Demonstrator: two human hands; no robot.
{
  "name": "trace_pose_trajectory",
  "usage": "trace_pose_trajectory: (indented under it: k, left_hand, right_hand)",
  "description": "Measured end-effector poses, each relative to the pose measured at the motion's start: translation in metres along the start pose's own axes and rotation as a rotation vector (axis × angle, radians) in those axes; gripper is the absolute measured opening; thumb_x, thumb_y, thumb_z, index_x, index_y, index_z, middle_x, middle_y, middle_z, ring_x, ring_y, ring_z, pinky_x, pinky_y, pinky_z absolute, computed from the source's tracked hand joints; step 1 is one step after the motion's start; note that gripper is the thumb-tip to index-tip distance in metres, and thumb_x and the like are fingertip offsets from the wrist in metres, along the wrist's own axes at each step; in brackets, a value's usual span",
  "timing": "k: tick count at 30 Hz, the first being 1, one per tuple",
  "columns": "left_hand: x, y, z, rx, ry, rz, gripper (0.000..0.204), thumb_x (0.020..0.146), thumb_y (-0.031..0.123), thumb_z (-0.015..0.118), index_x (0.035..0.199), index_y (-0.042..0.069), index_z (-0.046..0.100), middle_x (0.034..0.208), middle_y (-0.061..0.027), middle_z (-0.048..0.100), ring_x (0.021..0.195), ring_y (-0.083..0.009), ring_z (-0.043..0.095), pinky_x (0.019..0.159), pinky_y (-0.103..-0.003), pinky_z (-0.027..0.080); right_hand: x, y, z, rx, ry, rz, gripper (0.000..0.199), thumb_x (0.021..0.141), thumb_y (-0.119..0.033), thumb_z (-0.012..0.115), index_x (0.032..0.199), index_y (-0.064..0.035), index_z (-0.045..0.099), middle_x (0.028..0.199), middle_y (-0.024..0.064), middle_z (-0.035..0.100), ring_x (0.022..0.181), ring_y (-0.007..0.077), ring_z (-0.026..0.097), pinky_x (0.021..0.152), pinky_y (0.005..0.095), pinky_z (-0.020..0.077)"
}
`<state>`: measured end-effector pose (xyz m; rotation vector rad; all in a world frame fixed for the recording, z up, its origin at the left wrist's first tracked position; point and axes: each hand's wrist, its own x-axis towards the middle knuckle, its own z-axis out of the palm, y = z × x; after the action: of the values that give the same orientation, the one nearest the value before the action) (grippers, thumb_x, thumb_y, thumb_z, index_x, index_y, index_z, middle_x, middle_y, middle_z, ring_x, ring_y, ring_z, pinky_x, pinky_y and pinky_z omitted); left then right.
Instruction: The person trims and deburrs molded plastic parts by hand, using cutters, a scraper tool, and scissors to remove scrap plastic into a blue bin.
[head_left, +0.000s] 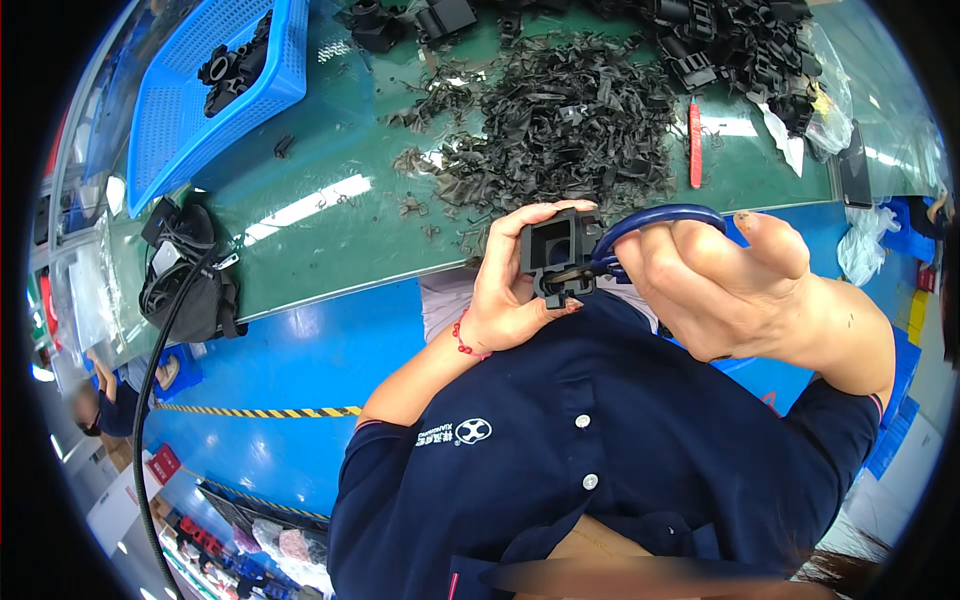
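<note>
My left hand (505, 285) is closed around a hollow, square-mouthed black plastic part (556, 245), in front of my chest near the bench's edge. My right hand (715, 275) grips a pair of scissors with dark blue loop handles (672, 212). Their dark tip reaches the lower side of the plastic part; whether the blades are apart cannot be made out. Just beyond my hands, a wide heap of black plastic scraps (570, 125) covers the middle of the green bench top (330, 235).
A blue perforated basket (165, 150) with some black parts stands at the left. More black parts (740, 50) lie piled at the far right, near a red-handled tool (695, 145). A black bag (190, 285) with a cable sits at the left edge. Another person (105, 405) is far left.
</note>
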<state>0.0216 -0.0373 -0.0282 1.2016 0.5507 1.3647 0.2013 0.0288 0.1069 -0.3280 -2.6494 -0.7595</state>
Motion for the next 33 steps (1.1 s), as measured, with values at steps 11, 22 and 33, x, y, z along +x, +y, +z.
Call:
trace_pose_trajectory:
  k: [11, 22, 33]
  left_hand:
    - [0.002, -0.001, -0.002, -0.033, 0.003, -0.009, 0.075, 0.07, -0.003, 0.069, 0.131, 0.007, 0.026, 0.135, -0.0207, 0.035, 0.12, -0.0227, 0.043, 0.089, -0.031, 0.045]
    - [0.001, -0.005, -0.005, -0.046, 0.032, 0.054, 0.072, 0.073, 0.0, 0.068, 0.13, 0.011, 0.026, 0.137, -0.0207, 0.028, 0.119, -0.0254, 0.044, 0.082, -0.032, 0.053]
    - [0.002, -0.003, -0.001, -0.06, 0.083, -0.022, 0.079, 0.07, -0.001, 0.072, 0.131, 0.01, 0.024, 0.135, -0.0208, 0.033, 0.116, -0.0225, 0.046, 0.089, -0.034, 0.048]
  right_hand:
    - [-0.006, 0.01, 0.011, 0.287, -0.076, 0.09, 0.02, 0.058, -0.02, 0.061, 0.076, -0.0114, 0.06, 0.074, -0.0045, 0.048, 0.066, 0.0082, 0.048, 0.068, 0.0303, 0.0322]
    - [-0.018, 0.023, 0.015, 0.589, -0.19, 0.432, 0.035, 0.059, -0.023, 0.074, 0.091, -0.013, 0.063, 0.079, -0.0024, 0.053, 0.072, 0.0156, 0.052, 0.078, 0.0361, 0.0288]
    - [-0.012, 0.006, 0.007, 0.071, -0.006, 0.13, 0.018, 0.065, -0.013, 0.06, 0.083, -0.0142, 0.064, 0.078, -0.0044, 0.052, 0.065, 0.0063, 0.052, 0.102, 0.0388, 0.0169]
